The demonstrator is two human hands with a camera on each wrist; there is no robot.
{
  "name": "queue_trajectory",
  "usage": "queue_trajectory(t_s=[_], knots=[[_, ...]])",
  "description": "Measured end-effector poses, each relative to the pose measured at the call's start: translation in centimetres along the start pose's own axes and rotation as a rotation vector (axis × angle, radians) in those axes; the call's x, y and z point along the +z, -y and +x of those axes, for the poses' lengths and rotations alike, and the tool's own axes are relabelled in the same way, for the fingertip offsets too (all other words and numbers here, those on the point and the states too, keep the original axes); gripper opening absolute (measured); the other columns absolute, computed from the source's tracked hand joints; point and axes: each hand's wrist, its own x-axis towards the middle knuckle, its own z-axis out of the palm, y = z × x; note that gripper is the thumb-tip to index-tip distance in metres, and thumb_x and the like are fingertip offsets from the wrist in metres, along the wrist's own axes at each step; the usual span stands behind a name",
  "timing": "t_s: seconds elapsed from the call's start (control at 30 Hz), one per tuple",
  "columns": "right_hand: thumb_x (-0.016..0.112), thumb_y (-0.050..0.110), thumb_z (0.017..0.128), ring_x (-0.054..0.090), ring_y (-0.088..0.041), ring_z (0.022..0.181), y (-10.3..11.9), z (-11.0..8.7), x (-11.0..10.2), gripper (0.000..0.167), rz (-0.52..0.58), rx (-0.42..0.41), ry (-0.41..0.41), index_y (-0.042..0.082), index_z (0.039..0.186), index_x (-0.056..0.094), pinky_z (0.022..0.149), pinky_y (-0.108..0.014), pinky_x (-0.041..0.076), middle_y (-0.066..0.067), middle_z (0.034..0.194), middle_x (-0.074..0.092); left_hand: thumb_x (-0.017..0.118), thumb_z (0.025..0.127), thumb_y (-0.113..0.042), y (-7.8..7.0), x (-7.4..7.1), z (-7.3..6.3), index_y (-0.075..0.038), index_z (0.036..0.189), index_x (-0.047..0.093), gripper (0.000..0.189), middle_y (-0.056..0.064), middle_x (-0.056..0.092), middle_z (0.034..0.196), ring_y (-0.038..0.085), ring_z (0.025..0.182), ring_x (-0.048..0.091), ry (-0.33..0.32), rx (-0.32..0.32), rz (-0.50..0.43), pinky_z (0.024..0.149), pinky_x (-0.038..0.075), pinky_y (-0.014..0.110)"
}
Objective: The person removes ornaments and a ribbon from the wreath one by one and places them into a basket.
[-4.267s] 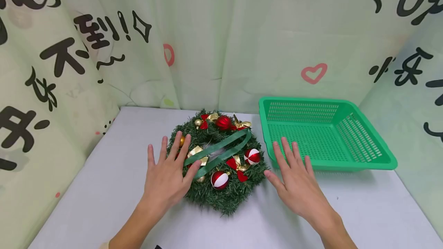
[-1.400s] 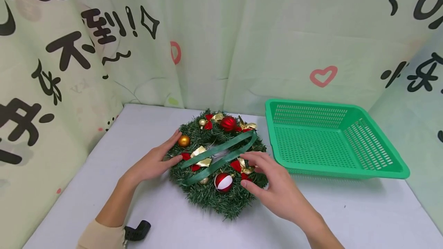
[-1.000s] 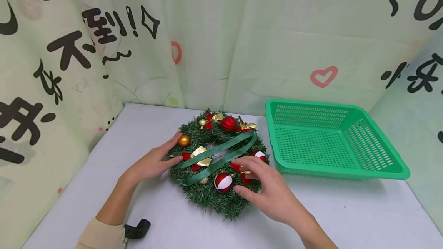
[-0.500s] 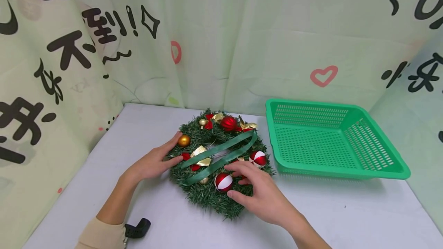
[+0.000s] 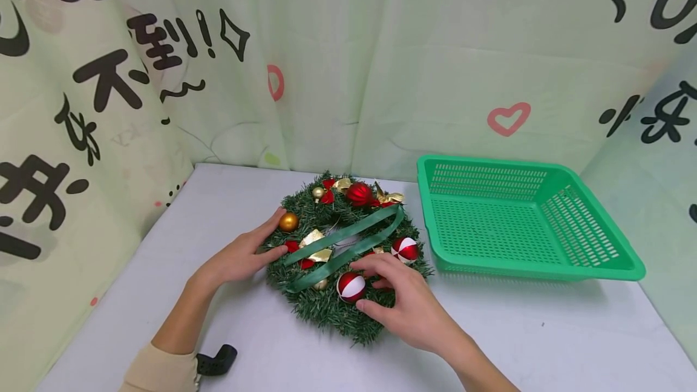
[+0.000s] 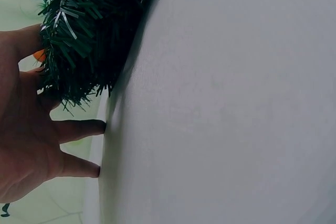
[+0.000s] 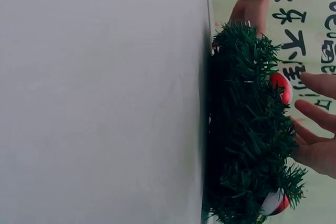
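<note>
A green Christmas wreath lies on the white table, with bows, baubles and a green ribbon looped across it. My left hand rests against the wreath's left side, fingers spread, thumb over its edge. In the left wrist view, two straight fingers of the left hand reach down to the tabletop beside the greenery. My right hand hovers over the wreath's front right, thumb and fingers parted beside a red-and-white bauble. The right wrist view shows a gap between the right hand and that bauble.
A green plastic basket stands at the back right of the table, just beside the wreath. A black angular piece is at the left sleeve. Printed curtains enclose the back and sides.
From spread above the table, the left hand came down to the wreath's left side. The right hand moved left over the wreath to the front bauble, then stayed nearly still. The wreath barely moved.
</note>
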Motion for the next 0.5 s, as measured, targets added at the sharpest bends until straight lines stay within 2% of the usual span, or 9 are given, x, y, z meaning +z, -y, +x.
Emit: queue_trajectory(t_s=[0.23, 0.5], knots=[[0.085, 0.006, 0.086, 0.066, -0.013, 0.118, -0.19, 0.27, 0.32, 0.052, 0.02, -0.009, 0.001, 0.019, 0.134, 0.068, 0.1, -0.036, 0.058, 0.007, 0.134, 0.064, 0.053, 0.108, -0.049, 0.01, -0.02, -0.04, -0.018, 0.169, 0.009, 0.082, 0.006, 0.01, 0.176, 0.038, 0.159, 0.021, -0.002, -0.003, -0.001, 0.126, 0.024, 0.062], [0.084, 0.005, 0.087, 0.066, -0.012, 0.118, -0.46, 0.4, 0.69, 0.053, -0.002, 0.006, 0.028, 0.02, 0.135, 0.067, 0.102, -0.033, 0.056, 0.01, 0.138, 0.063, 0.054, 0.107, -0.05, 0.01, -0.05, -0.02, -0.019, 0.169, 0.01, 0.083, 0.006, 0.011, 0.176, 0.038, 0.159, 0.021, 0.001, -0.003, -0.006, 0.126, 0.024, 0.061]])
